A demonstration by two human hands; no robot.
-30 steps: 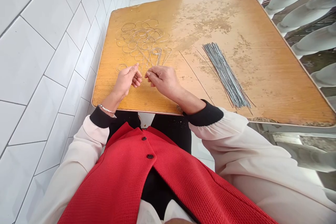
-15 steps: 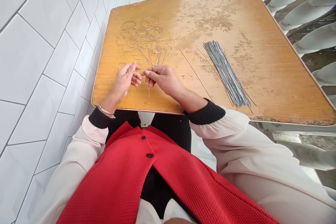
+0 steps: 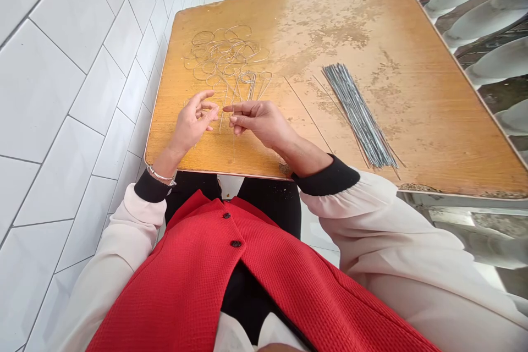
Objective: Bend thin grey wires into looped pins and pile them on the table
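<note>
Near the table's front edge, my right hand [image 3: 259, 122] pinches a thin wire [image 3: 234, 146] between thumb and forefinger. One end of the wire hangs below the fingers. My left hand [image 3: 193, 119] is just to its left, fingers apart, with nothing visible in it. A small gap separates the two hands. Beyond them lies a loose pile of wire loops [image 3: 226, 54], some with long straight tails pointing toward me. How the held wire runs behind the right fingers is hard to make out.
A bundle of straight grey wires [image 3: 359, 115] lies on the right of the worn wooden table [image 3: 433, 121]. A single straight wire [image 3: 307, 113] rests between the bundle and my right hand. A white tiled wall [image 3: 78, 93] borders the left, white balusters [image 3: 495, 69] the right.
My left hand has drawn slightly left, and its fingers have spread and lifted off the wire. My right hand keeps its pinch on the wire in nearly the same place.
</note>
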